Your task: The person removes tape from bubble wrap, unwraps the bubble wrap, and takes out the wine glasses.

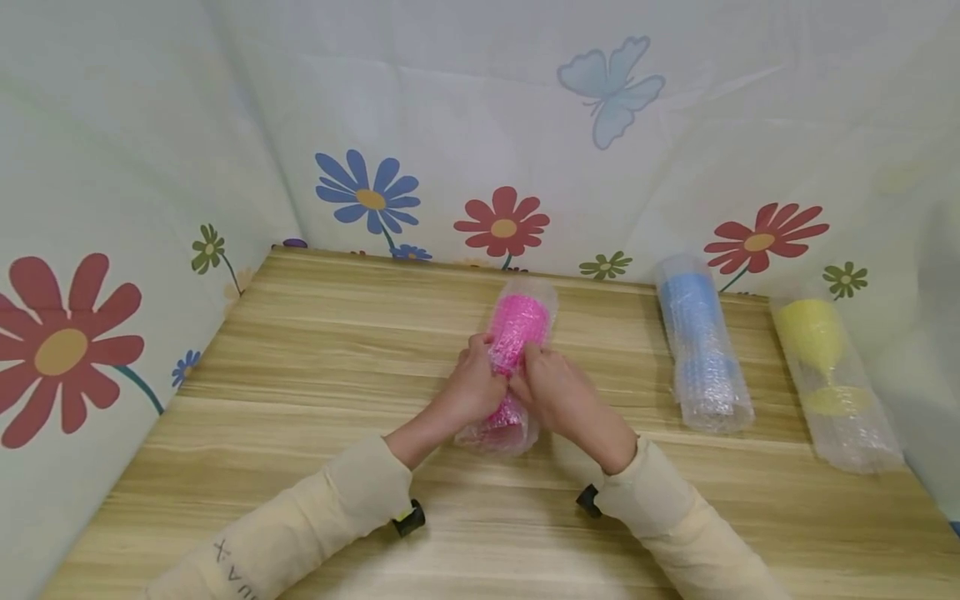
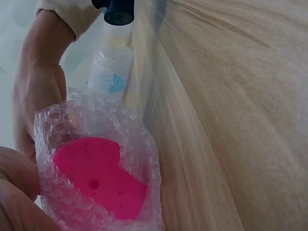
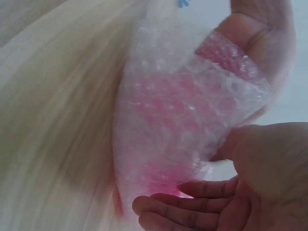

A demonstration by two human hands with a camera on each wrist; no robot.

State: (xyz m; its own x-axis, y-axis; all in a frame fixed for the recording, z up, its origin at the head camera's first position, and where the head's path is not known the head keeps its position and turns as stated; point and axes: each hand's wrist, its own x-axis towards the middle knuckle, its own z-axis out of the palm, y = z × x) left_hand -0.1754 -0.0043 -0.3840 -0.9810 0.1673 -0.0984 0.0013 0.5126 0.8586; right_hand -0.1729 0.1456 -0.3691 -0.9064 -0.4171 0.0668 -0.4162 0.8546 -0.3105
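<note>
From the head view, your pink package [image 1: 525, 315] lies on the wood-grain table [image 1: 337, 333], about midway between its left and right edges and closer to the far edge. Clear bubble wrap [image 1: 495, 440] surrounds it and extends past its ends. Your left hand [image 1: 474, 382] is on its left side and your right hand [image 1: 555, 385] on its right. Both have fingers curled in and pinch the wrap around the package's middle, nearly meeting there. To the right, a blue package [image 1: 693, 333], also wrapped, lies with its top end at the far edge. Beyond it a yellow package [image 1: 832, 383], hourglass-shaped inside its wrap, lies along the right edge by the far right corner. You wear cream sleeves [image 1: 322, 508]; a white cloth [image 1: 480, 100] printed with flowers and a butterfly hangs behind the far edge.

From the left wrist view, one end of the pink package faces you: a flat pink disc with ragged wrap around and partly over it. Your left hand is at the lower left corner of the view, its fingertips hidden behind the package, so their exact hold cannot be told here. The blue package shows behind.

From the right wrist view, wrap covers the pink package's side. Your right thumb reaches behind the wrap, its tip hidden; the other visible fingers are loosely bent, spread slightly beside the package. Your left hand is behind a raised flap of wrap.
</note>
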